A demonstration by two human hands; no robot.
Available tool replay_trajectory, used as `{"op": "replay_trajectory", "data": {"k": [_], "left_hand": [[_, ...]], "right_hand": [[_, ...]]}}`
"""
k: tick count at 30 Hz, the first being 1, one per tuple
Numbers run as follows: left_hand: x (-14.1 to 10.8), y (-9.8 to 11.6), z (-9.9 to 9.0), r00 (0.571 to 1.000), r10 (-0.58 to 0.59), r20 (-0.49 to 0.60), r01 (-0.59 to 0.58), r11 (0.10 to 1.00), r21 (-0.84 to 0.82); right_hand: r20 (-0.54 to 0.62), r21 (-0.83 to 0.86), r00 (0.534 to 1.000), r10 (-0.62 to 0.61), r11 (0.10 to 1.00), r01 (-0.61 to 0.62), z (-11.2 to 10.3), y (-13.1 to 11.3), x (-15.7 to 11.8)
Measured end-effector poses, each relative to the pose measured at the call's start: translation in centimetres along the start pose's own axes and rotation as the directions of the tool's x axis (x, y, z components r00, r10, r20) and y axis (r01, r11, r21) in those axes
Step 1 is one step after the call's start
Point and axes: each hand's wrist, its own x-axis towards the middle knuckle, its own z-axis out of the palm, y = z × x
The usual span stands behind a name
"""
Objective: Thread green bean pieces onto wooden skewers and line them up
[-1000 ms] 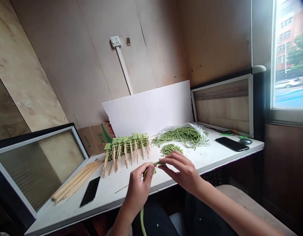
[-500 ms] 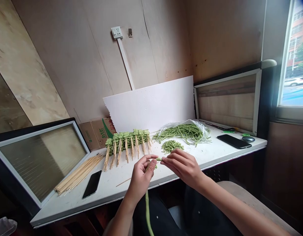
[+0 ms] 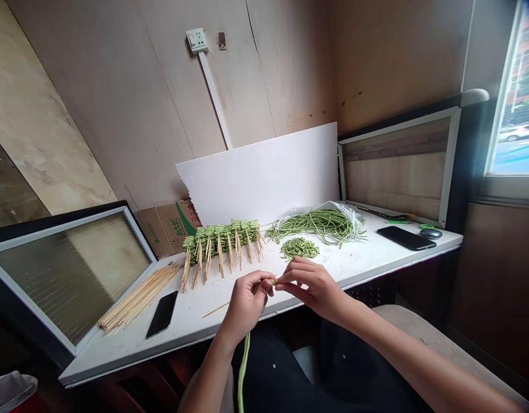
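Note:
A long green bean (image 3: 243, 370) is gripped in my left hand (image 3: 242, 303), its tail hanging down past the wrist in front of my lap. At the bean's other end, the fingertips of my right hand (image 3: 312, 285) pinch it, close against my left fingers. One thin bamboo skewer (image 3: 216, 310) shows just left of my left hand; whether it is held or lies on the table I cannot tell. Beyond the hands is a small heap of short bean pieces (image 3: 300, 248). To its left stand stacked beans on skewers (image 3: 221, 238), sticks pointing toward me.
Long beans (image 3: 320, 223) lie in a clear plastic bag at the back. Loose bamboo skewers (image 3: 137, 298) and a phone (image 3: 162, 314) are on the left of the white table (image 3: 195, 321). Another phone (image 3: 406, 238) and a mouse (image 3: 431, 233) lie right. Framed panels flank the table.
My hands have drawn closer together, and less of the bean shows between them. The hanging tail has swung left. The camera view has shifted slightly.

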Motion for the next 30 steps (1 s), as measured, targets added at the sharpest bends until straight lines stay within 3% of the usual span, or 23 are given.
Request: {"op": "replay_trajectory", "data": {"k": [7,10,13,19,21,25,27,30], "left_hand": [[0.3,-0.3,0.0,0.996,-0.018,0.086,0.025,0.997,-0.076],[0.4,-0.3,-0.1,0.996,-0.024,0.089,0.035,0.992,-0.125],[0.7,-0.2,-0.4,0.996,-0.044,0.073,0.056,0.982,-0.182],[0.9,-0.5,-0.8,0.993,-0.104,0.056,0.114,0.972,-0.204],[0.8,-0.3,-0.8,0.993,-0.104,0.063,0.115,0.973,-0.202],[0.3,0.2,-0.7,0.996,-0.082,0.037,0.087,0.978,-0.189],[0.3,0.3,-0.7,0.997,-0.073,0.020,0.075,0.982,-0.174],[0.4,0.1,-0.7,0.998,-0.061,0.002,0.060,0.988,-0.141]], "right_hand": [[0.040,0.259,0.969,0.245,0.934,-0.246,-0.4,0.0,0.1],[0.063,0.424,0.932,0.356,0.836,-0.348,-0.6,1.3,-0.2],[0.089,0.458,0.885,0.458,0.770,-0.444,-0.9,3.5,-0.6],[-0.016,0.144,0.751,0.660,0.745,-0.652,-2.6,10.9,-3.5],[-0.046,0.021,0.692,0.720,0.693,-0.720,-3.3,13.7,-5.3],[-0.097,-0.142,0.523,0.847,0.508,-0.849,-4.4,18.0,-7.9],[-0.120,-0.227,0.488,0.865,0.454,-0.861,-4.6,19.4,-8.2],[-0.156,-0.301,0.475,0.866,0.417,-0.858,-4.6,21.1,-7.3]]}}
